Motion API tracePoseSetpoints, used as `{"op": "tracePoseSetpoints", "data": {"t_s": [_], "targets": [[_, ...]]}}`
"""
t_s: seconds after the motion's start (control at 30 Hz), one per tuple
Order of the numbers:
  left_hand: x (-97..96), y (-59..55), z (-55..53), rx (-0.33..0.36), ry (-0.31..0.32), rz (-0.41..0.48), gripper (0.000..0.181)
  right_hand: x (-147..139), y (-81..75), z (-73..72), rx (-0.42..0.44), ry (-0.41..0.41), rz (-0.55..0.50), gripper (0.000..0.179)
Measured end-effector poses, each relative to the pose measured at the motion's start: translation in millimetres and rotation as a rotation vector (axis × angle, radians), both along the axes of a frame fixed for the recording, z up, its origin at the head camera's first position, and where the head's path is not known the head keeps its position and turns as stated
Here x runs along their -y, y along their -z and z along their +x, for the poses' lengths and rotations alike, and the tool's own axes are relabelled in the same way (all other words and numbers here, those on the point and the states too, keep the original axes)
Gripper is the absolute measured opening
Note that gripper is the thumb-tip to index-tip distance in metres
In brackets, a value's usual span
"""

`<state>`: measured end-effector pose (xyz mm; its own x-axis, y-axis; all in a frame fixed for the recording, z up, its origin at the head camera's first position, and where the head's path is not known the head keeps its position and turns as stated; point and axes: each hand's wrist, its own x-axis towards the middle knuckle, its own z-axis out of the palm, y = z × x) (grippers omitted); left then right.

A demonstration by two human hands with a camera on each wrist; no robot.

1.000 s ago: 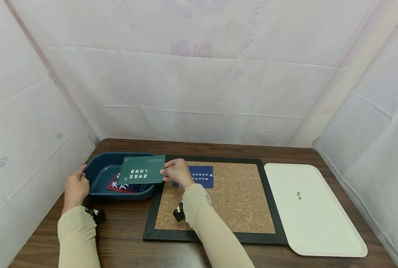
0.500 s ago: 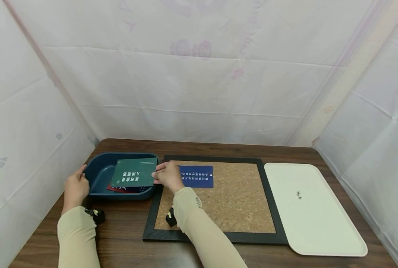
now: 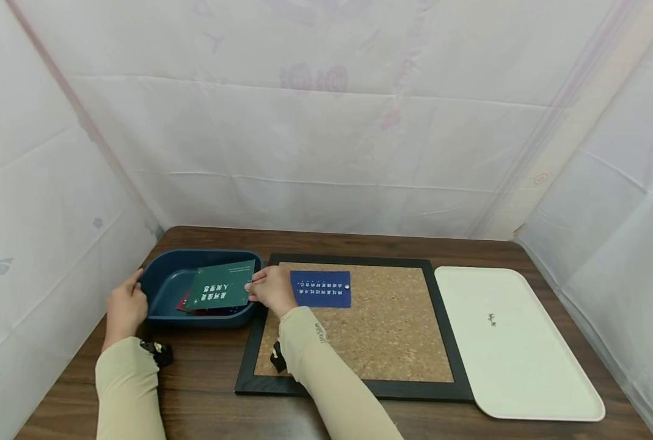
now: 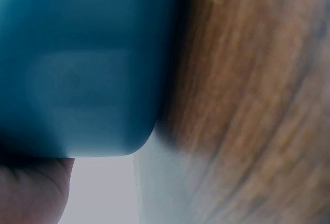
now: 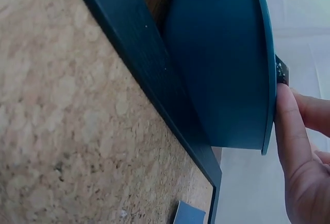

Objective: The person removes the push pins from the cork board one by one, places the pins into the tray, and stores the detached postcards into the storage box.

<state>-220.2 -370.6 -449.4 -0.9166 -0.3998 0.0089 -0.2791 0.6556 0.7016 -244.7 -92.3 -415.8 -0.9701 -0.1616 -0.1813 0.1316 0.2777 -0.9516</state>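
Observation:
In the head view my left hand grips the left rim of a dark blue plastic bin. Part of that hand shows against the bin's end in the left wrist view. My right hand pinches the right edge of a green card with white characters, held tilted over the inside of the bin. Under it, a red card and a dark blue one lie mostly hidden. In the right wrist view, the fingers are right at the bin's rim and only the card's corner shows.
A black-framed cork board lies right of the bin. A blue card is on it, with a silver pin at its right end. Farther right, a white tray holds several small pins. White sheeting surrounds the table.
My right hand has moved left and slightly down with the green card, from partly over the board's edge to within the bin. My left hand has stayed on the rim.

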Motion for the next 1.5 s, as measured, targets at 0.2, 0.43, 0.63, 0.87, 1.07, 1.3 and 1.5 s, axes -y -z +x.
{"op": "tracePoseSetpoints", "data": {"t_s": [0.2, 0.43, 0.63, 0.87, 1.07, 1.3, 1.5], "targets": [[1.2, 0.3, -1.1, 0.004, 0.000, 0.004, 0.050, 0.7, 1.2, 0.1, -0.027, -0.009, 0.059, 0.010], [0.2, -0.7, -1.7, -0.002, 0.001, 0.007, 0.051, 1.9, 2.6, -0.2, -0.068, -0.019, 0.114, 0.010], [0.3, -0.3, -1.5, -0.011, 0.004, -0.002, 0.050, 2.6, 2.0, 1.6, -0.092, -0.021, 0.155, 0.010], [2.5, 1.9, -1.4, -0.007, 0.007, 0.003, 0.050, 2.0, 3.0, 4.4, -0.116, -0.030, 0.168, 0.011], [2.7, 3.4, -2.0, -0.020, 0.008, -0.007, 0.050, 1.3, 4.0, 4.9, -0.144, -0.032, 0.176, 0.011], [2.3, 4.0, -0.3, -0.028, 0.015, -0.009, 0.050, 0.4, 4.5, 6.0, -0.157, -0.049, 0.165, 0.012], [2.8, 4.2, -0.5, -0.022, 0.010, 0.002, 0.050, 0.2, 5.6, 5.7, -0.176, -0.062, 0.173, 0.016]]}}
